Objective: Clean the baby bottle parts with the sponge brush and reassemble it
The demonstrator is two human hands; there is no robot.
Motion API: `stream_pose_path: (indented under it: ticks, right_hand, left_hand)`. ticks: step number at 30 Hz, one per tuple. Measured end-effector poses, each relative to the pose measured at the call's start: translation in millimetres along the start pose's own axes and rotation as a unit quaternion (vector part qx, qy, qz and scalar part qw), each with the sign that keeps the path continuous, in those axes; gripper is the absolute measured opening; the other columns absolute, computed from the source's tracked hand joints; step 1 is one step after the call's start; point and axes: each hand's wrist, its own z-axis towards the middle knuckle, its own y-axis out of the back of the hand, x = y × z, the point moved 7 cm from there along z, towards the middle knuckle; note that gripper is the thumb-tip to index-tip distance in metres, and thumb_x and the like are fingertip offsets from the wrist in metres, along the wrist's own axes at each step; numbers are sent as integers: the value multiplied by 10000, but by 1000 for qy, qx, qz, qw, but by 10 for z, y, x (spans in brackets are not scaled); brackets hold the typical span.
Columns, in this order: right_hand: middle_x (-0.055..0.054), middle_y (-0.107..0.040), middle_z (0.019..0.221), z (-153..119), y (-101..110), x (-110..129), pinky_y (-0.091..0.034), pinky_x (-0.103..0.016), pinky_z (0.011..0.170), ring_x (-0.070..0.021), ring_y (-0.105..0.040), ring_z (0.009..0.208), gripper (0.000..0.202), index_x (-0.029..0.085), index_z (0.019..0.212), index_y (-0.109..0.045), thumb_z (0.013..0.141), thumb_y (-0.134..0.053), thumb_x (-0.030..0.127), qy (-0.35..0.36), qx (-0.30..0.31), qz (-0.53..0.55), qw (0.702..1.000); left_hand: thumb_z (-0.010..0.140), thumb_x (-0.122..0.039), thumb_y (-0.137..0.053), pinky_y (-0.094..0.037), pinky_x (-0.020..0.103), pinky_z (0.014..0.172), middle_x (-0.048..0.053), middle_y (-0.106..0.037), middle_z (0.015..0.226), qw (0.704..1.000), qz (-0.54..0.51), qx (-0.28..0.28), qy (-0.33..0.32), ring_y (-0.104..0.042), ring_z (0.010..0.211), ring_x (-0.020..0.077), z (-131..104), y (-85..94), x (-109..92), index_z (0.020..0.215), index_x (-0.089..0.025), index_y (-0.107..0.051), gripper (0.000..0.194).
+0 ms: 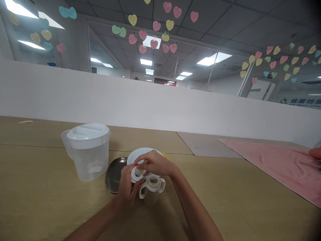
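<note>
My left hand [126, 185] grips a white screw ring with a clear nipple [137, 173] just above the table. My right hand [154, 164] pinches the same nipple piece from the upper right with its fingertips. Right below the hands stands a small baby bottle with two white handles [151, 188], its mouth uncovered. Behind the hands lies a white plate [140, 154], partly hidden by my fingers.
A clear plastic jug with a white lid [87, 150] stands to the left. A round steel dish [114, 174] lies between jug and bottle. A pink cloth [276, 164] covers the table's right side, with another person's fingertip [315, 153] at its edge. A white partition runs behind.
</note>
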Motion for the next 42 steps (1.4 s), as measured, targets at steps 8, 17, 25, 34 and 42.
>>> stream_pose_path:
  ticks: [8,17,25,34,42]
  right_hand:
    - [3,-613,661,-100,279,-58,-518,-248,575,-122,-620,575,311,179,916,-649,767,-574,442,-35,-34,200,979]
    - [18,-589,597,-58,582,-559,-373,-201,515,-95,-512,554,237,161,753,-582,659,-683,354,-129,-195,-50,971]
    - [-23,-646,652,-192,232,-1033,-351,-228,573,-130,-542,611,180,168,681,-660,699,-634,345,-160,-233,-216,934]
    - [-61,-660,748,-337,129,-1280,-440,-266,617,-163,-577,674,339,129,880,-673,712,-584,410,-77,-331,-12,940]
    - [-85,-673,818,-349,118,-1250,-438,-340,753,-201,-582,791,334,149,881,-702,762,-531,410,-67,-341,-79,934]
  left_hand:
    - [802,-415,-515,-435,422,863,111,-614,1048,992,61,15,-112,-556,987,266,1,9,136,1166,-210,-458,422]
    - [822,-446,-492,-352,451,929,77,-604,1025,987,134,50,73,-533,992,247,232,73,271,1164,-212,-507,414]
    - [878,-428,-407,-216,488,990,59,-669,1008,980,159,111,51,-521,1076,243,202,-61,262,981,-213,-569,288]
    - [866,-382,-443,-228,540,951,43,-644,1060,974,204,84,58,-483,1100,280,181,-50,256,797,-264,-671,266]
    - [878,-339,-431,-235,542,953,76,-639,1076,974,216,69,-16,-497,1097,288,229,20,126,945,-223,-638,246]
